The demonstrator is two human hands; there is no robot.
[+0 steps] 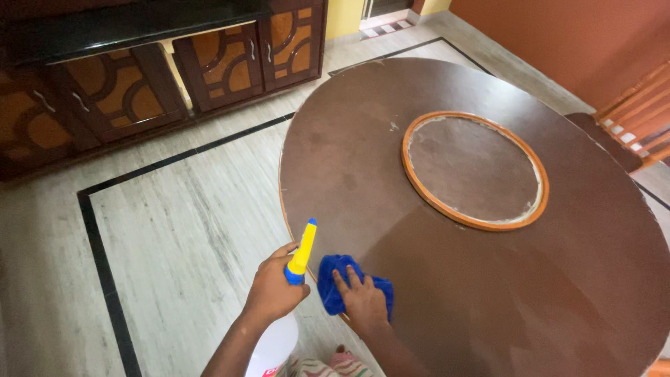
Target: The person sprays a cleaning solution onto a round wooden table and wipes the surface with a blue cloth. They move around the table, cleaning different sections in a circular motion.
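At the bottom of the frame our two arms come up, and both are cut off by the bottom edge, so we see only the forearms. Our left hand (273,290) is wrapped tight around the neck of a spray bottle (273,345). The white body of the bottle is partly hidden under our wrist and runs out of the frame. Its yellow and blue nozzle (302,253) sticks up and tilts to the right, toward the table. Just to the right, our right hand (361,300) lies flat with fingers spread, pressing down on a blue cloth (335,283). The hand is not closed around the cloth; it covers much of it. The cloth sits on the near left edge of the big round brown table (488,293). Below the hands we see a bit of striped fabric, too small to tell what it is. In the middle of the table is a round orange ring (537,209). At the upper left stands a dark wood cabinet (139,84) on the pale floor (174,230). At the right edge, a chair (638,119) is cut off.
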